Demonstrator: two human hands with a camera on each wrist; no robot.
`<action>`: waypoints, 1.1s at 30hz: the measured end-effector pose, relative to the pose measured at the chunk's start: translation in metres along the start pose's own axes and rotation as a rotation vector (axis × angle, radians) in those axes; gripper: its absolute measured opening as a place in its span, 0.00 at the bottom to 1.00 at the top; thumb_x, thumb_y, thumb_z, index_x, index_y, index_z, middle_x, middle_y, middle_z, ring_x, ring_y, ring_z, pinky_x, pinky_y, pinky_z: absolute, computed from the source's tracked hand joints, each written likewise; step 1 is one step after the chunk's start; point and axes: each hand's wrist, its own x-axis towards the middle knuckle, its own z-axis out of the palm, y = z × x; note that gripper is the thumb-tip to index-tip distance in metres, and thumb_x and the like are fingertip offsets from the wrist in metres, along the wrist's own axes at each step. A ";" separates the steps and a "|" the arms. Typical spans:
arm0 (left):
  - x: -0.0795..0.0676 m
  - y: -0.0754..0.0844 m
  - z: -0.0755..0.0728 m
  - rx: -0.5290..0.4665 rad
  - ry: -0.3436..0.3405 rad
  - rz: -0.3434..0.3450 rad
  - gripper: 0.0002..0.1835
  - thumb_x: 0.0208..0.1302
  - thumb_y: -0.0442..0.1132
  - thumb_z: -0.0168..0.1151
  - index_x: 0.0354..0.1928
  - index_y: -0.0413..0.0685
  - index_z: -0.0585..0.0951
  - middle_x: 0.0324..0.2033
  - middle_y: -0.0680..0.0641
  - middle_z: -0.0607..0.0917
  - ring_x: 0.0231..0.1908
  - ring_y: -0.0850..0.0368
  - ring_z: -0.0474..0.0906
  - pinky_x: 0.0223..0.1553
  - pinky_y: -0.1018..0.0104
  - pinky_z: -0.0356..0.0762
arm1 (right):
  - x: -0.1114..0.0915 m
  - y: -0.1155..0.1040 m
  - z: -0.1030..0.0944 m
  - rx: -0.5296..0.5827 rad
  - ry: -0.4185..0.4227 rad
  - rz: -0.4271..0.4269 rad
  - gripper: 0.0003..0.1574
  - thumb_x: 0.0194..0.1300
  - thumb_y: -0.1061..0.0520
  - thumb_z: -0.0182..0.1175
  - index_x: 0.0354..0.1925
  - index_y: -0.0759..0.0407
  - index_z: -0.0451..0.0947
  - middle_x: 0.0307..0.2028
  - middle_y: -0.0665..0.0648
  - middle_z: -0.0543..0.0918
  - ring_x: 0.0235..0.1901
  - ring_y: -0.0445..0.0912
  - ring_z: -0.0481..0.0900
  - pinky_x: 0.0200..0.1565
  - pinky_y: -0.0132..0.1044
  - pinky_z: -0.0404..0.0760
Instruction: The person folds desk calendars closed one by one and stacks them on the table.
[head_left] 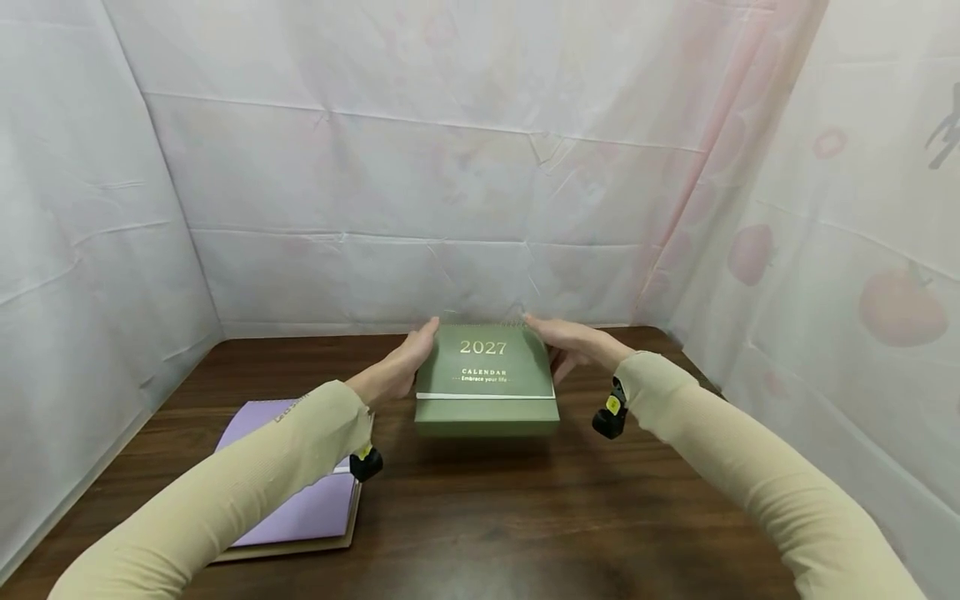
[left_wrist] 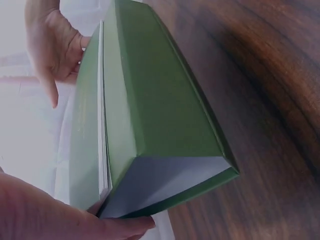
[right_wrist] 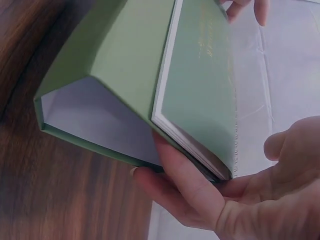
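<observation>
A green desk calendar [head_left: 486,408] with "2027" in gold on its cover is between my two hands, its spiral binding along the far top edge. At its left side my left hand [head_left: 399,367] grips the end. My right hand [head_left: 576,340] holds the opposite end; in the right wrist view, its fingers [right_wrist: 192,187] bend round the back panel at the hollow end, while the thumb stands away from the cover. The calendar's folded base [left_wrist: 165,95] shows open ends with a pale inside in the left wrist view. It seems raised slightly off the table.
A purple spiral notebook or calendar [head_left: 303,512] with a brown backing lies at the left, partly covered by my left sleeve [head_left: 225,483]. The dark wooden table [head_left: 480,533] meets white cloth walls [head_left: 420,183] behind and on both sides.
</observation>
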 end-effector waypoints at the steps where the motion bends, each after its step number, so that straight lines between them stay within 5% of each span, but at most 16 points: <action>1: 0.001 -0.001 -0.001 -0.004 -0.007 -0.003 0.40 0.75 0.61 0.26 0.76 0.46 0.32 0.77 0.42 0.33 0.76 0.41 0.37 0.75 0.45 0.41 | 0.002 0.000 0.001 0.003 -0.011 0.009 0.52 0.72 0.27 0.32 0.74 0.65 0.46 0.55 0.80 0.71 0.52 0.69 0.76 0.42 0.53 0.85; 5: 0.003 -0.008 -0.003 -0.010 -0.024 -0.025 0.37 0.75 0.61 0.24 0.77 0.48 0.40 0.74 0.40 0.50 0.66 0.44 0.59 0.68 0.48 0.60 | 0.009 0.003 0.007 -0.001 -0.031 0.038 0.50 0.73 0.29 0.33 0.74 0.64 0.47 0.56 0.81 0.68 0.53 0.70 0.75 0.44 0.54 0.84; 8: 0.003 -0.013 -0.004 -0.011 -0.030 -0.041 0.37 0.75 0.62 0.24 0.77 0.48 0.42 0.71 0.39 0.55 0.59 0.46 0.64 0.64 0.49 0.65 | 0.013 0.007 0.012 0.014 -0.045 0.048 0.49 0.73 0.30 0.34 0.73 0.64 0.50 0.56 0.80 0.69 0.53 0.69 0.75 0.44 0.55 0.84; 16: 0.009 -0.026 -0.004 -0.001 -0.001 -0.061 0.36 0.76 0.58 0.27 0.77 0.49 0.40 0.76 0.39 0.42 0.74 0.40 0.45 0.73 0.43 0.49 | 0.026 0.018 0.022 0.046 -0.071 0.052 0.48 0.72 0.30 0.36 0.73 0.62 0.50 0.60 0.78 0.67 0.55 0.68 0.74 0.47 0.56 0.83; 22: 0.014 -0.035 -0.006 0.055 -0.025 -0.038 0.33 0.77 0.55 0.26 0.77 0.55 0.37 0.77 0.42 0.33 0.76 0.40 0.28 0.74 0.39 0.35 | 0.030 0.022 0.028 0.057 -0.065 0.040 0.48 0.73 0.31 0.38 0.71 0.65 0.53 0.56 0.76 0.71 0.51 0.64 0.78 0.44 0.55 0.84; 33: 0.016 -0.045 -0.009 0.073 -0.021 -0.047 0.34 0.77 0.56 0.25 0.77 0.50 0.36 0.76 0.39 0.32 0.75 0.38 0.27 0.73 0.36 0.35 | 0.036 0.024 0.036 0.055 -0.062 0.026 0.47 0.74 0.32 0.35 0.68 0.70 0.58 0.51 0.75 0.76 0.51 0.62 0.79 0.42 0.52 0.85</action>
